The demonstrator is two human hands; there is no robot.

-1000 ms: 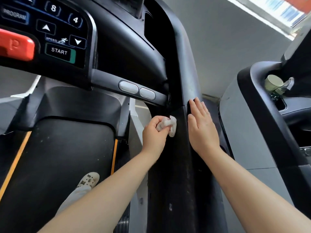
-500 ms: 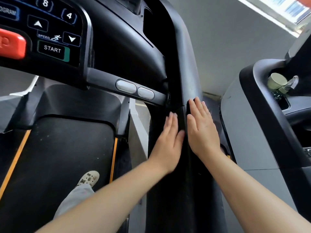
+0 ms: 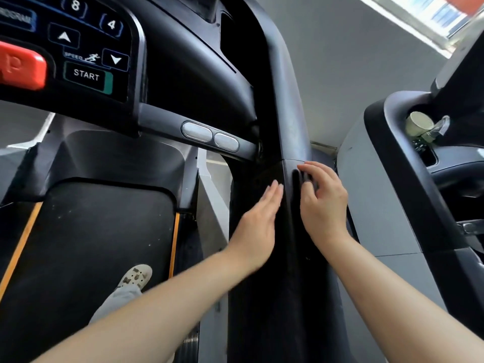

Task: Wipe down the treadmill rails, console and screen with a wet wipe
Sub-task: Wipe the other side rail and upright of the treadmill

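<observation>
Right hand (image 3: 323, 205) fingers now curled, lifted off rail (image 3: 288, 231).

Grey wall (image 3: 366, 61); bright window (image 3: 429, 14) top right, prob. daylight.

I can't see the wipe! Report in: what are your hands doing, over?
Left hand flat against right rail, fingers straight. Right hand on rail's outer side, fingers curling. Wipe not visible. Nothing blocking.

Both forearms are bare, with no sleeves, and the hands wear no rings. Below the left hand (image 3: 255, 229), a light grey trouser leg (image 3: 115, 299) ends in a cream perforated clog (image 3: 136, 276) with small brown charms.
</observation>
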